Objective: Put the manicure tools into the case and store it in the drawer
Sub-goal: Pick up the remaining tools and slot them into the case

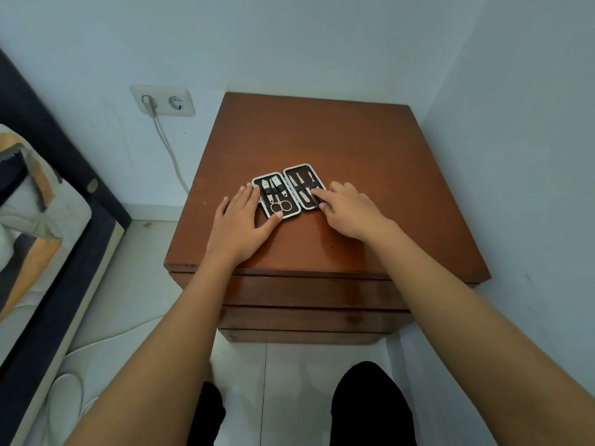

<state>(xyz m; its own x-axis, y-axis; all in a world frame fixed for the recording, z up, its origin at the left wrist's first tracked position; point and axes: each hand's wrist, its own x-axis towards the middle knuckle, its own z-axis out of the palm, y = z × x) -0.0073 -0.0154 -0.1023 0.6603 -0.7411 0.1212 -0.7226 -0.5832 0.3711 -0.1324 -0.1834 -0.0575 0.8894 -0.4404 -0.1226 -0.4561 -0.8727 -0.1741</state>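
Observation:
A small manicure case (287, 175) lies open flat on the brown wooden nightstand (322, 140). Its left half holds clippers and small scissors (281, 206) under a strap. Several slim metal tools (302, 191) sit in its right half. My left hand (240, 217) rests flat on the tabletop against the case's left edge, thumb touching the near rim. My right hand (349, 207) is at the case's right edge, its fingertips on a slim tool in the right half. The nightstand's drawers (309, 292) below are closed.
The nightstand stands in a corner, with walls behind it and to its right. A wall socket (164, 101) with a white cable hangs to the left. A bed (38, 220) with patterned bedding runs along the left. White floor tiles and my dark-clothed knees (370, 403) are below.

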